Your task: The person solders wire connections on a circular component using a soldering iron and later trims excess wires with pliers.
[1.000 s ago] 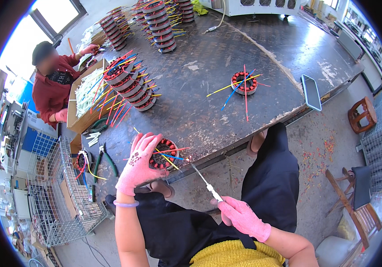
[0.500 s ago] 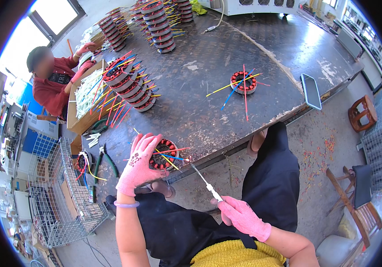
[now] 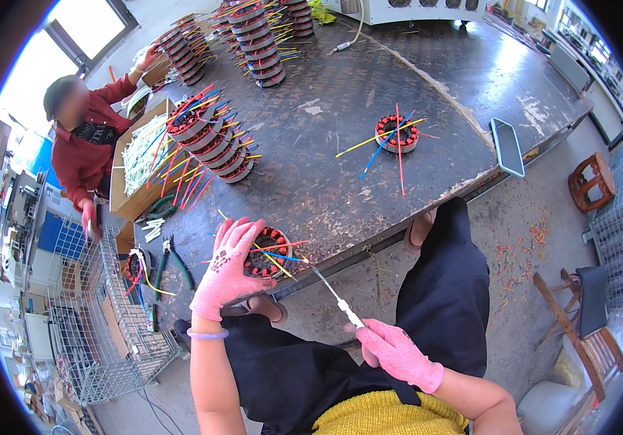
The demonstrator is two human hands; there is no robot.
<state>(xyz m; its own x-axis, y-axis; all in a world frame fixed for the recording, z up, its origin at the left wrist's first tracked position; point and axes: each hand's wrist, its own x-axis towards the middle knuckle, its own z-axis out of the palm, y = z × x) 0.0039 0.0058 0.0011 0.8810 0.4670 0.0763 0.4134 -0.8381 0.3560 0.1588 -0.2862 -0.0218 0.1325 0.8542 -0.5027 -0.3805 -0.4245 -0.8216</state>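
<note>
Co-worker's hand [image 3: 89, 214] lowered, left grip [image 3: 233, 262] around wound ring [image 3: 276, 238], right grip [image 3: 400, 354] clenched on white-handled tool [image 3: 350, 312]

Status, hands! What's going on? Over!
Left hand on wired ring. Right hand holding thin tool, tip near blue wire. Pliers off left, not in the way.

1. Red-shirted co-worker [image 3: 83, 163]: one pink-gloved hand [image 3: 152, 55] now raised beside a grey-and-red ring stack [image 3: 180, 55].
2. Second pink-gloved hand [image 3: 89, 217] lowered from the brown cardboard box [image 3: 131, 197] to near the silver wire-mesh basket [image 3: 131, 341].
</note>
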